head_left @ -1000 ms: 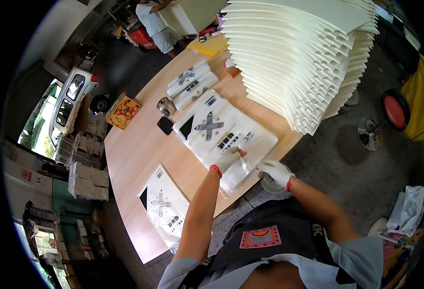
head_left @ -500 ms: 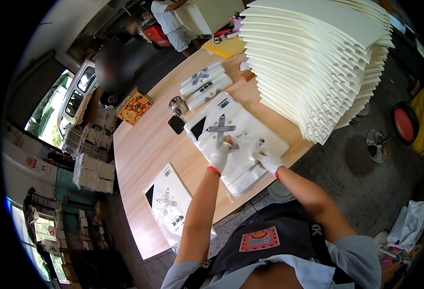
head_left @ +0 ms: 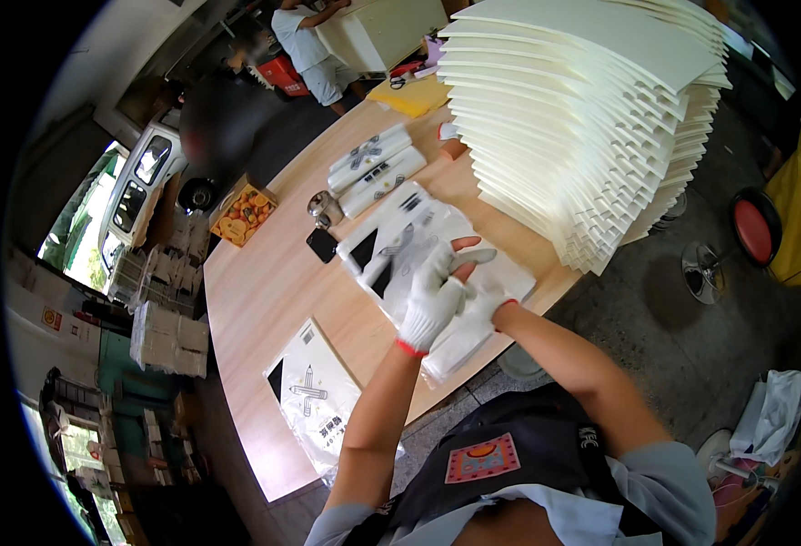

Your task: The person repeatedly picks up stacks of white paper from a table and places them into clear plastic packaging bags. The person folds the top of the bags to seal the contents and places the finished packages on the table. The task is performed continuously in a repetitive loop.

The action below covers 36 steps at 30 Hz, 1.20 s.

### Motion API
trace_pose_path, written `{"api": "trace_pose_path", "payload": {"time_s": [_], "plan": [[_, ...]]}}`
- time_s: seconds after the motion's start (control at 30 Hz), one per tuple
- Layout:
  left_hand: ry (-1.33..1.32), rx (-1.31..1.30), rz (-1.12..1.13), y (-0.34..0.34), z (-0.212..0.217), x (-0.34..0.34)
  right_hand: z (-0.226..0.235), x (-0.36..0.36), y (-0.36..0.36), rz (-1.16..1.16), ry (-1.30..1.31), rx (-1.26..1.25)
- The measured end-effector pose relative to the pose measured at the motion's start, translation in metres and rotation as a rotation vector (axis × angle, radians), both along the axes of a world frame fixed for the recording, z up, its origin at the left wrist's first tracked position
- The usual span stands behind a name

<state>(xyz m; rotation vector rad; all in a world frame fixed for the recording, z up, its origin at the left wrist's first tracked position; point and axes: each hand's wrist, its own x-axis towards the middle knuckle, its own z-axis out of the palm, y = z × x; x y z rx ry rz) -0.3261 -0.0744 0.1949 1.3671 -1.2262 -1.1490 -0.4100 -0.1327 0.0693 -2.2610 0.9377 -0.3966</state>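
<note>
White knit gloves with red cuffs and bare fingertips cover both hands. My left hand (head_left: 432,300) is over the pile of clear plastic bags (head_left: 391,223) printed with crossed pencils. Its thumb and forefinger are stretched out and apart, pointing right. Thin clear film of the top bag stands raised and puffed beside these fingers. My right hand (head_left: 484,302) is close against the left one, low over the bags, its fingers blurred and partly hidden. To the left, a filled bag (head_left: 309,387) with a white pad-like sheet stack lies flat on the table, partly behind my left forearm.
A tall fanned stack of white boards (head_left: 564,118) rises at the table's (head_left: 246,318) right. Further back lie two rolled printed bags (head_left: 377,168), a metal cup (head_left: 325,208), a phone (head_left: 321,244) and a fruit box (head_left: 243,214). A person (head_left: 314,45) stands beyond; a red-seated stool (head_left: 753,231) is at right.
My left hand has risen and turned, its thumb and forefinger now stretched apart. My right hand has moved left, close to it. The top bag's film has lifted. The view has shifted slightly.
</note>
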Motion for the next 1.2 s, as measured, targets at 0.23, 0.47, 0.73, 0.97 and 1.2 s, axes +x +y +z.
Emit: {"api": "trace_pose_path", "payload": {"time_s": [0.23, 0.47, 0.73, 0.97, 1.2], "plan": [[-0.027, -0.083, -0.029, 0.0, -0.009, 0.0, 0.088, -0.063, -0.001, 0.372, 0.079, -0.24], [0.123, -0.071, -0.042, -0.013, 0.019, -0.003, 0.256, -0.211, -0.044, -0.217, -0.229, -1.333], [0.308, -0.11, -0.131, -0.064, 0.059, -0.014, 0.306, -0.264, -0.106, -0.202, 0.147, -1.269], [0.498, 0.11, -0.121, -0.079, 0.154, -0.049, 0.322, -0.172, -0.028, 0.006, 0.052, -1.562], [0.361, 0.255, -0.056, -0.059, 0.172, 0.004, 0.344, -0.194, 0.004, -0.249, 0.132, -0.981]]}}
